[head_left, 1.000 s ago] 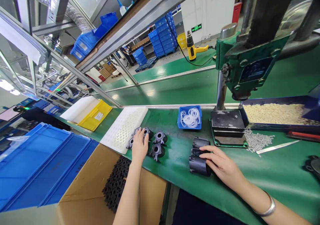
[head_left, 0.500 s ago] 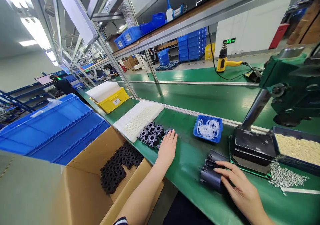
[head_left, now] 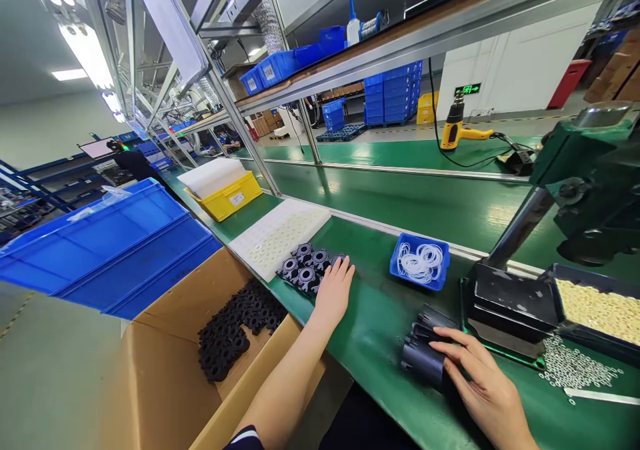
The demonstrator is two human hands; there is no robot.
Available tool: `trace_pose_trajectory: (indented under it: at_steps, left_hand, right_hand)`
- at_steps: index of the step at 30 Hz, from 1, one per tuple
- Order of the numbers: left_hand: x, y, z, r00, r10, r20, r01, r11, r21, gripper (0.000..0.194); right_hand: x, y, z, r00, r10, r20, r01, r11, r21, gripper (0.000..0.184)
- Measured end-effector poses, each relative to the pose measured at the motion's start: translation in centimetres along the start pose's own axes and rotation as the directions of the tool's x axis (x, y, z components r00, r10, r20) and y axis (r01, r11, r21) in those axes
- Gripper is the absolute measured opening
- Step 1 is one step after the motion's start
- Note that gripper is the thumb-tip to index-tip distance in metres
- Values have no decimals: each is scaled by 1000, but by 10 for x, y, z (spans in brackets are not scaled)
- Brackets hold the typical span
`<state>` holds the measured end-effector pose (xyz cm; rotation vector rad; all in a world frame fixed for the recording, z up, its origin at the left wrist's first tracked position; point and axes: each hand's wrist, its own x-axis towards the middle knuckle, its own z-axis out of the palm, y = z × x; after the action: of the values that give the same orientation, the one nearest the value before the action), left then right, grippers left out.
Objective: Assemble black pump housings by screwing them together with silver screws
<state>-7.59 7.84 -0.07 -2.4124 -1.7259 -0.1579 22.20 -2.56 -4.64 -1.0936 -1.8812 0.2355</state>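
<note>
My left hand (head_left: 336,287) lies with its fingers stretched out over the right end of a group of black ring-centred parts (head_left: 306,275). Its fingers partly cover the nearest of them. Two black cylindrical housings lie on their sides at the right, next to each other. My right hand (head_left: 483,377) has its fingers around the end of the nearer black cylindrical housing (head_left: 421,362), which stays on the green bench. Behind it the second housing (head_left: 437,318) is partly hidden by the first one and my fingers.
A white foam tray (head_left: 280,233) lies behind the black parts. A blue bin (head_left: 420,286) holds white rings. The green press (head_left: 515,303) stands at right, near small loose rings (head_left: 580,363) and a bin of beige pieces (head_left: 600,303). An open cardboard box (head_left: 165,357) sits left, below the bench.
The view has shifted slightly, so the scene sits a little differently in the picture. Both hands keep nearly the same places on the parts.
</note>
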Motion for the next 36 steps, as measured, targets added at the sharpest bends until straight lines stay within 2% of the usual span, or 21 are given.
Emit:
trace_pose_trajectory:
  at_steps: [6, 11, 20, 36]
  left_hand:
    - [-2, -1, 0, 1000, -5, 2, 5, 1000, -12, 67]
    - [-2, 0, 2, 1000, -30, 6, 30, 1000, -5, 68]
    - [-5, 2, -2, 999, -45, 24, 45, 999, 8, 66]
    - [-11, -8, -3, 999, 28, 37, -28, 1000, 4, 65]
  right_hand:
    - [4, -5, -4, 1000, 3, -6, -3, 1000, 30, 23]
    - [6, -5, -5, 999, -36, -33, 35, 999, -12, 22]
    - [1, 0, -3, 1000, -23, -5, 23, 1000, -8, 22]
    - [0, 1, -3, 1000, -29, 10, 30, 999, -28, 22]
